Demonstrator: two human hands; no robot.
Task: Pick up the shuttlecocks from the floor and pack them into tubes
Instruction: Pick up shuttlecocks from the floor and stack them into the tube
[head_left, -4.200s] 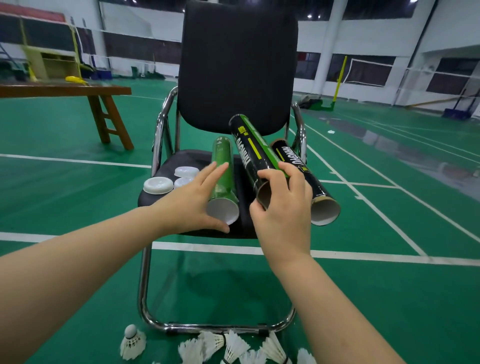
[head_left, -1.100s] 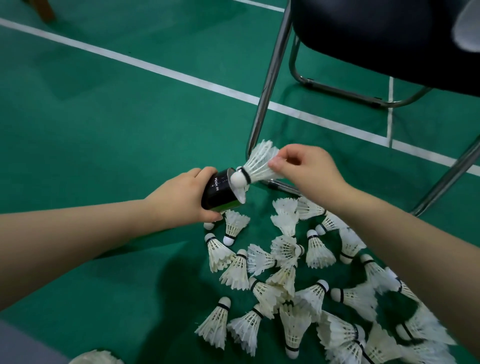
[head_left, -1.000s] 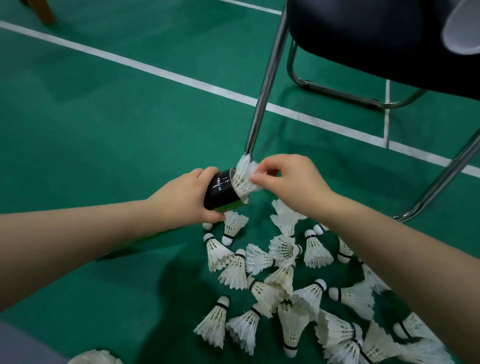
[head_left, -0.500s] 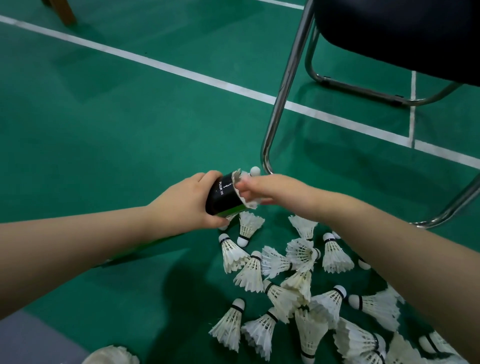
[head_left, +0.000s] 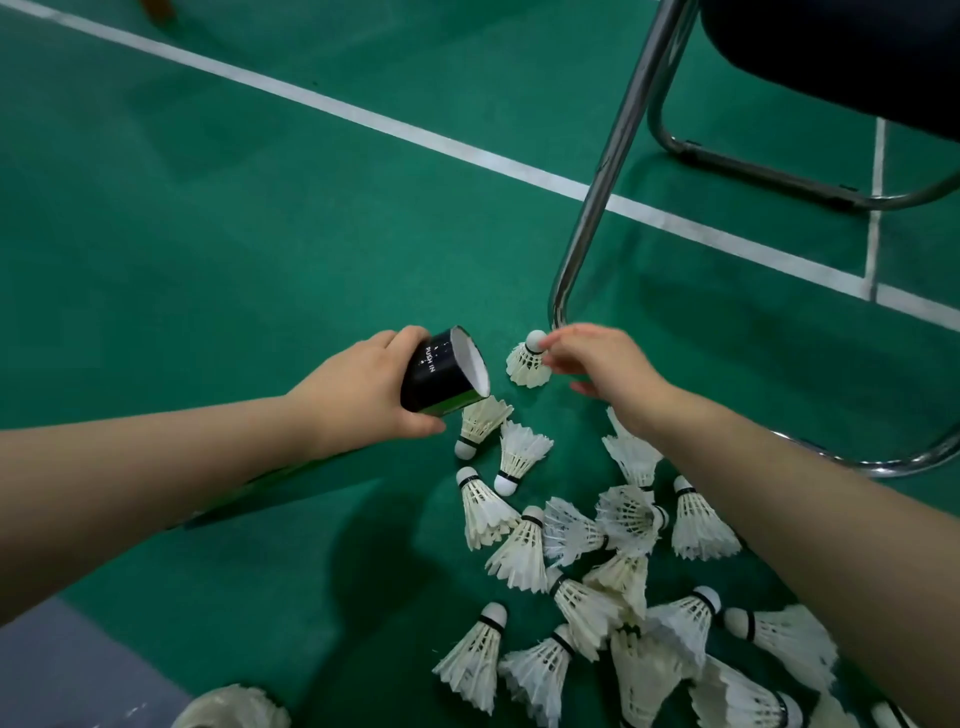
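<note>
A black tube (head_left: 441, 376) is gripped near its open end by the left hand (head_left: 358, 400), with fingers and thumb curled round it (the words "PUSH IN" are printed beside the rim). Its mouth is turned to the right and its white inside is shown. The rest of the tube is mostly hidden under the forearm, where a green strip of it can be seen. Just beside the mouth, apart from it, a shuttlecock (head_left: 527, 366) is pinched at its white cork by the right hand (head_left: 602, 364), cork up and feathers down. Whether it is lifted clear of the green floor (head_left: 208, 234) cannot be told. Below both hands a loose heap of shuttlecocks (head_left: 597, 545) is spread on the floor, lying at all angles, several overlapping. Two of them are found just under the tube's rim. A chrome chair leg (head_left: 608, 171) is seen coming down just behind the right hand, and a white line (head_left: 363, 117) is painted across the floor beyond.
</note>
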